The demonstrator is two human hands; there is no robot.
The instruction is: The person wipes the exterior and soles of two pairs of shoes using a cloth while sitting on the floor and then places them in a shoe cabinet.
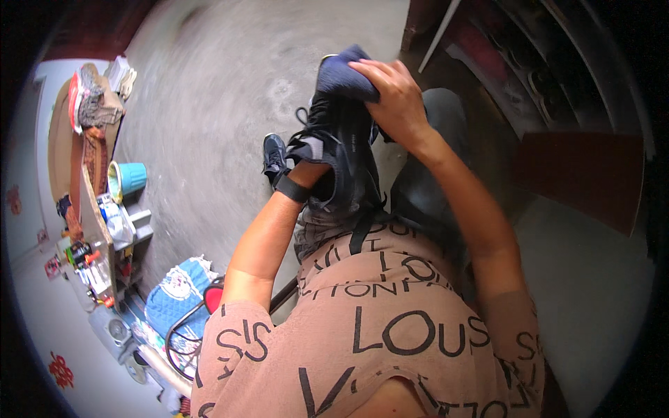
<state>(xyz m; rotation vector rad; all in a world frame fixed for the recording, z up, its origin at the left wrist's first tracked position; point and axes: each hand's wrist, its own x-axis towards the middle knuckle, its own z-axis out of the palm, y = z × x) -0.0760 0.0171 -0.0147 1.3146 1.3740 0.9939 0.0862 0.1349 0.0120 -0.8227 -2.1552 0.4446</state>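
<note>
A black laced sneaker (347, 141) is held over my lap, its toe pointing away from me. My left hand (312, 175), with a black band at the wrist, reaches into the shoe's opening and holds it from inside; its fingers are hidden. My right hand (394, 96) grips a folded dark blue cloth (345, 76) pressed over the toe. The cloth covers most of the toe, with a light edge of the sole showing beside it. Loose black laces stand out on the shoe's left side.
Another dark sneaker (274, 154) is low on the grey floor (209, 104). At left are a blue bin (130, 177), a cluttered table (99, 214) and a cloth-covered sofa (62, 125). A chair with a blue quilted cover (175, 292) stands lower left. Shelves with shoes (543, 94) line the right.
</note>
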